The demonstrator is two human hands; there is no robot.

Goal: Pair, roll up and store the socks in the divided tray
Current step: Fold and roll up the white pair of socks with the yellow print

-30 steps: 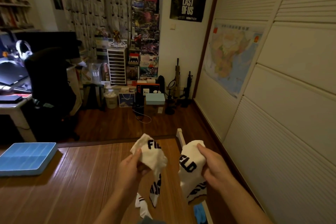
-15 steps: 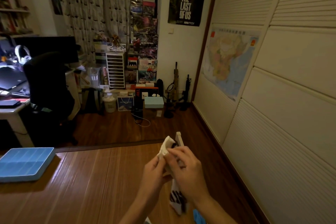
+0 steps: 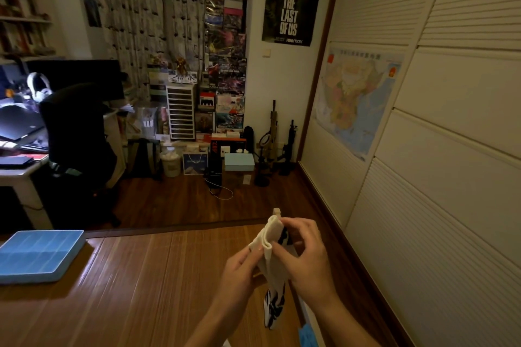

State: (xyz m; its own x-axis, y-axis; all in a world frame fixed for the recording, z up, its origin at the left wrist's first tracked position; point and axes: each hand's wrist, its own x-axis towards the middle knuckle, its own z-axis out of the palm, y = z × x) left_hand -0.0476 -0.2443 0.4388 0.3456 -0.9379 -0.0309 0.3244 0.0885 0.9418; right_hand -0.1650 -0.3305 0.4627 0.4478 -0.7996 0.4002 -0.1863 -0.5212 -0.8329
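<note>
Two white socks with black lettering (image 3: 271,256) hang together between my hands, above the right side of the wooden mat surface (image 3: 135,284). My left hand (image 3: 239,273) pinches their cuffs from the left. My right hand (image 3: 306,256) pinches the same cuffs from the right, fingers curled over the top edge. The toes dangle below, striped in black. The blue divided tray (image 3: 39,255) lies at the far left of the surface, well away from both hands.
A blue item (image 3: 307,335) peeks out at the bottom edge near my right forearm. White sliding closet doors (image 3: 423,177) run along the right. Beyond the surface are a dark floor, a desk with a black chair (image 3: 76,132) and stacked boxes.
The two socks, held apart one in each hand a second ago, are now brought together. Both hands have closed in and grip the joined cuffs.
</note>
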